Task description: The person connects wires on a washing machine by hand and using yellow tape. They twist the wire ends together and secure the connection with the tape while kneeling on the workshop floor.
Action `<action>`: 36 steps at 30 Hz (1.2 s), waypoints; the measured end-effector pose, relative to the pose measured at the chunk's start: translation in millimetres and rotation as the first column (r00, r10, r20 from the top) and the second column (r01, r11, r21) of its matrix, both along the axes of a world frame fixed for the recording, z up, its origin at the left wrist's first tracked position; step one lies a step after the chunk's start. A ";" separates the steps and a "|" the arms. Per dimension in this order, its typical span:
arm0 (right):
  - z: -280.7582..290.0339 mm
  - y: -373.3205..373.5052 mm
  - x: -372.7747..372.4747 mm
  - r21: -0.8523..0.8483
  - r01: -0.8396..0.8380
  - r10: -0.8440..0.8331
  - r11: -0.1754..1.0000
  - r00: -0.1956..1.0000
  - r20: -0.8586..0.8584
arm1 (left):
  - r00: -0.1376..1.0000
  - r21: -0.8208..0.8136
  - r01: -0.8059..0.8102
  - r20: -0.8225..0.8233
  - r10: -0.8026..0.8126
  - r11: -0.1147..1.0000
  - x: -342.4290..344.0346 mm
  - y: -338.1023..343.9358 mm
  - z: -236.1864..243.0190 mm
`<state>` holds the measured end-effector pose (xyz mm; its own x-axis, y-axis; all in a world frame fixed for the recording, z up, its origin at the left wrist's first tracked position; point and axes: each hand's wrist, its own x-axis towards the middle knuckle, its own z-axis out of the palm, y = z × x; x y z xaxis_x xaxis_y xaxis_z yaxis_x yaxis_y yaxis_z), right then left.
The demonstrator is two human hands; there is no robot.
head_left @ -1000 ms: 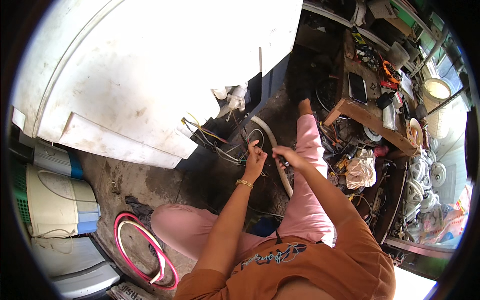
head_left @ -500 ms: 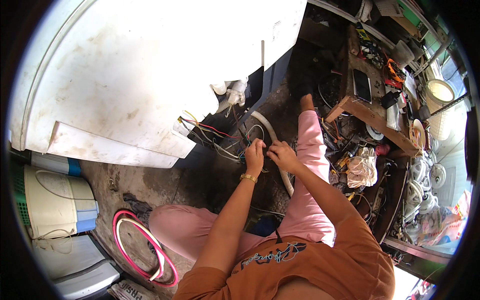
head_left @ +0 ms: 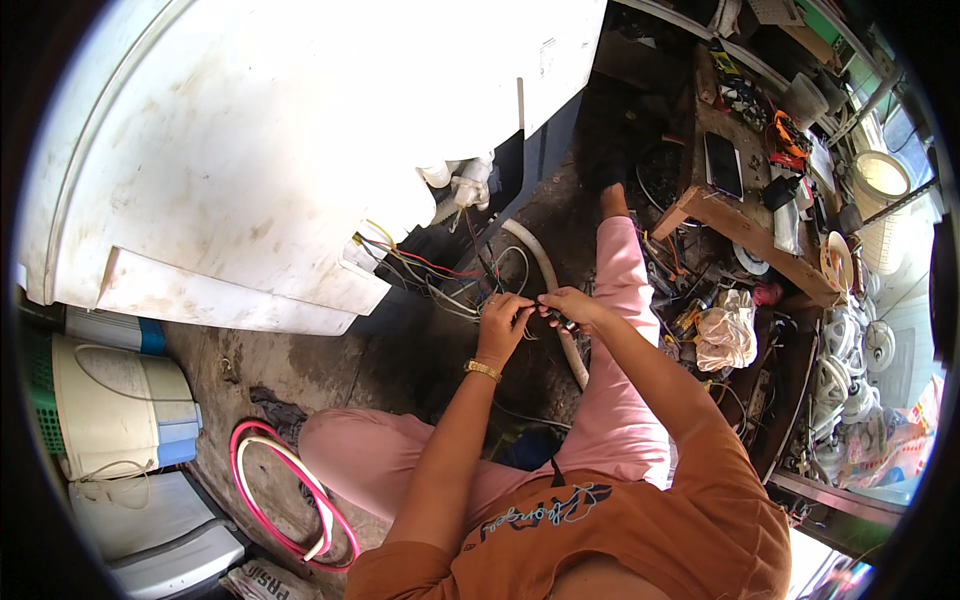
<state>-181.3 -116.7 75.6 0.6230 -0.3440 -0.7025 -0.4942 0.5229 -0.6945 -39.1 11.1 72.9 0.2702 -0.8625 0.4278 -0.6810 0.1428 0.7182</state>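
My left hand (head_left: 502, 326) pinches a thin wire, its fingertips almost meeting those of my right hand (head_left: 572, 310), which is closed around a small dark hand tool (head_left: 563, 322). Loose coloured wires (head_left: 430, 264) hang from the underside of a white appliance body (head_left: 250, 180), near a white valve-like fitting (head_left: 470, 184). Behind my hands a grey-white hose (head_left: 544, 264) runs down over the dark floor.
A wooden bench (head_left: 740, 232) holds tools and a black tablet (head_left: 722, 164). A cloth bundle (head_left: 725, 330) and scattered tools lie beside my stretched leg (head_left: 620, 290). Buckets (head_left: 100, 400) and a pink hose coil (head_left: 240, 470) are at left; several white wheel-like parts (head_left: 855, 350) at right.
My left hand has tilted and shifted a little left and down. My right hand has moved slightly left since a second ago, bringing both hands' fingertips closer together.
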 end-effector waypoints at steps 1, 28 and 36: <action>-1.5 0.1 -0.8 -0.036 -0.007 0.008 0.999 1.000 0.012 | 0.999 0.001 0.016 0.028 -0.016 1.000 2.5 -0.2 1.5; 60.9 10.1 -17.0 -0.909 -0.052 0.498 -0.414 0.823 -0.274 | 0.871 0.351 0.169 -0.491 0.027 0.921 -11.3 -8.4 2.9; 39.9 35.8 -27.8 -0.969 -0.064 0.393 -0.240 0.906 -0.157 | 0.996 0.167 -0.014 -0.081 0.028 0.986 -36.5 28.6 -7.2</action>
<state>-209.1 -80.9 115.5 0.8804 -0.2959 0.3707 -0.1904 -0.9363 -0.2950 -75.7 39.7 65.6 0.3175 -0.9136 0.2540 -0.6198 0.0028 0.7848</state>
